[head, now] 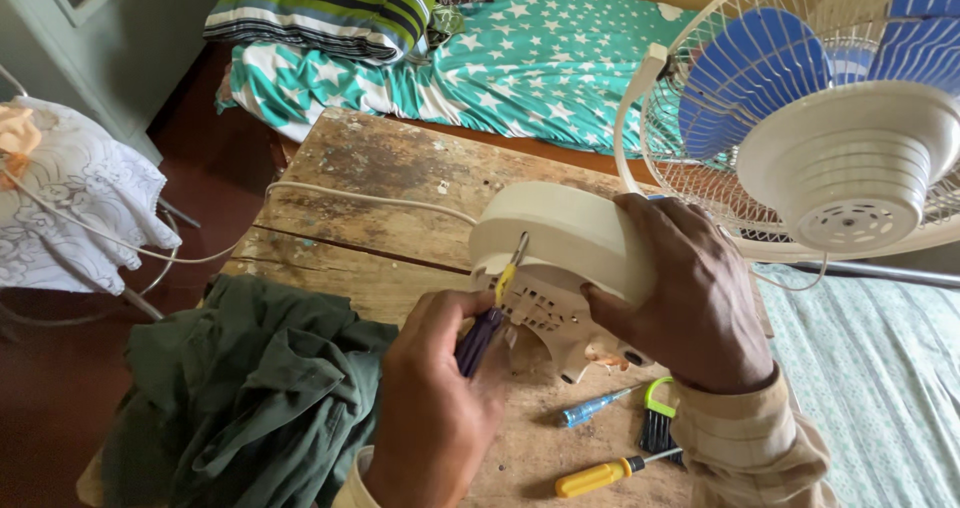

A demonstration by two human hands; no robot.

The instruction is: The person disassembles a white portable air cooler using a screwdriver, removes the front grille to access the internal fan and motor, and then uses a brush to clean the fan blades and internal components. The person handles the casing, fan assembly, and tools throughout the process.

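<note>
Fingers (455,313) of the left hand (435,398) are curled tight around a purple-handled screwdriver (487,326), its tip against the underside of the cream fan base (565,238). The right hand (690,298) grips that base from the side, fingers spread over its rim. The base lies tipped near the table's (380,168) right edge, beside a green cloth (250,388); a yellow-handled screwdriver (595,476) lies at the near edge.
</note>
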